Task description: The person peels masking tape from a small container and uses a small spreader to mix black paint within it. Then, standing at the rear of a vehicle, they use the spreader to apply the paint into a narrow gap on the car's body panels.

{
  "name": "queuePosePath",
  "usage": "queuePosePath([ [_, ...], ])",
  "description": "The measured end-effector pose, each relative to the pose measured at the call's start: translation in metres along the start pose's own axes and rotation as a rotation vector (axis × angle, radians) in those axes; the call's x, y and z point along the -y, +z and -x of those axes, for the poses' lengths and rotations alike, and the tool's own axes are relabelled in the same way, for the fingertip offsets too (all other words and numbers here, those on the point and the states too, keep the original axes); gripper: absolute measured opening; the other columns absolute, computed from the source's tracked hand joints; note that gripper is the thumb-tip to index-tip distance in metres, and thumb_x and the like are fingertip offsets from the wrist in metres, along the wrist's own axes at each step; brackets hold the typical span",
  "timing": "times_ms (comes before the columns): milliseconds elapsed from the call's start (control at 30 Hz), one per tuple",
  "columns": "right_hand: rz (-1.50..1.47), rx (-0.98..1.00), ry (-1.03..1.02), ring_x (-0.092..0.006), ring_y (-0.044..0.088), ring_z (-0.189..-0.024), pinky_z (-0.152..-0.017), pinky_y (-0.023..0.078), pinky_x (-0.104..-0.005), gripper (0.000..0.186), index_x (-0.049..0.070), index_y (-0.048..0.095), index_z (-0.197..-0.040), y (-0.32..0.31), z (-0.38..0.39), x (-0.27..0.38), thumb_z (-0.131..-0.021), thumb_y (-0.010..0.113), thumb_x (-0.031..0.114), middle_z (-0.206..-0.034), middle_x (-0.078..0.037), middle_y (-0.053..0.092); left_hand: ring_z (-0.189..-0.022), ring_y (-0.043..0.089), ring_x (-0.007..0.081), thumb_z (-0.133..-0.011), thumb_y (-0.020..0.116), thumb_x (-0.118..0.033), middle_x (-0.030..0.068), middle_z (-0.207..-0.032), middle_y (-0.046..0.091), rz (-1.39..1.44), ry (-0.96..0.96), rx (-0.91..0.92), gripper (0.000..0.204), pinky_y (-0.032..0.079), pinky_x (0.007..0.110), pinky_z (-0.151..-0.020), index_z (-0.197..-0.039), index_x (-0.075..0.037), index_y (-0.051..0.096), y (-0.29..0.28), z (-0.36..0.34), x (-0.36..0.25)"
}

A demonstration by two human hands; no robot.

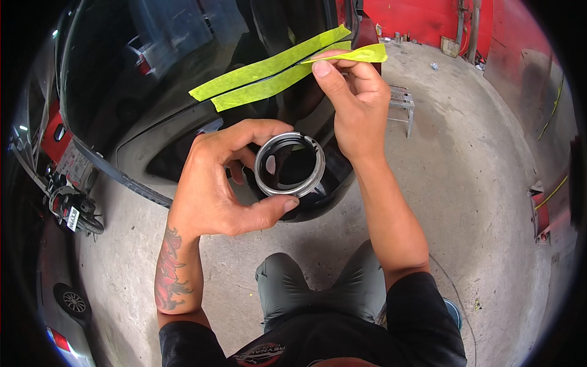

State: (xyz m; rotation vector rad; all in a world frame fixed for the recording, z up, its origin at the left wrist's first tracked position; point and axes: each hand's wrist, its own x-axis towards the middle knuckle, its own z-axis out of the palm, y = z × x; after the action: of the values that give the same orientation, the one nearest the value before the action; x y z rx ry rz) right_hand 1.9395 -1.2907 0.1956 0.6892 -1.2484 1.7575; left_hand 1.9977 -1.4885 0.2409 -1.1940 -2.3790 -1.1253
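My left hand (pixel 223 177) grips a round silver-rimmed ring (pixel 318 177) by its edge, thumb below and fingertips above. Its inside is dark and glossy; whether that is a lens or an opening I cannot tell. In my right hand (pixel 358 104), a piece of yellow-green masking tape (pixel 370 54) is pinched between thumb and fingers. Behind the hands is the black glossy bodywork (pixel 244 37) of a car. An upper tape strip (pixel 269 61) and a lower tape strip (pixel 260 90) lie along either side of a panel seam there. My fingers hide whether the held piece joins the lower strip.
A metal step stool (pixel 400 105) stands on the concrete floor beyond my right hand. At the left are a motorcycle (pixel 74 205) and a silver car (pixel 52 293). A cable (pixel 457 293) and part of a blue bucket (pixel 453 313) are near my right elbow.
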Motion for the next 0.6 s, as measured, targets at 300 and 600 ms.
queuePosePath([
  [300, 0.013, 0.017, -0.019, -0.0083, 0.059, -0.09, -0.083, 0.047, -0.0241, 0.015, 0.0, 0.069, -0.104, -0.0009, -0.0008, -0.0031, -0.094, 0.071, 0.01, -0.1, -0.003, 0.068, -0.067, 0.065, 0.0118, -0.053, 0.085, -0.021, 0.0034, -0.095, 0.073, -0.001, 0.004, 0.002, 0.065, 0.044, 0.023, -0.055, -0.113, -0.003, 0.069, 0.0009, -0.0005, 0.0003],
  [600, -0.048, -0.036, -0.057, -0.0032, 0.055, -0.077, -0.067, 0.044, -0.0184, 0.014, 0.0, 0.071, -0.1, 0.0018, -0.0027, -0.0058, -0.091, 0.074, 0.011, -0.09, -0.001, 0.07, -0.067, 0.065, 0.0114, -0.053, 0.085, -0.02, 0.0025, -0.095, 0.073, -0.004, -0.012, 0.004, 0.065, 0.044, 0.023, -0.055, -0.114, -0.003, 0.068, 0.0006, -0.0003, -0.0006],
])
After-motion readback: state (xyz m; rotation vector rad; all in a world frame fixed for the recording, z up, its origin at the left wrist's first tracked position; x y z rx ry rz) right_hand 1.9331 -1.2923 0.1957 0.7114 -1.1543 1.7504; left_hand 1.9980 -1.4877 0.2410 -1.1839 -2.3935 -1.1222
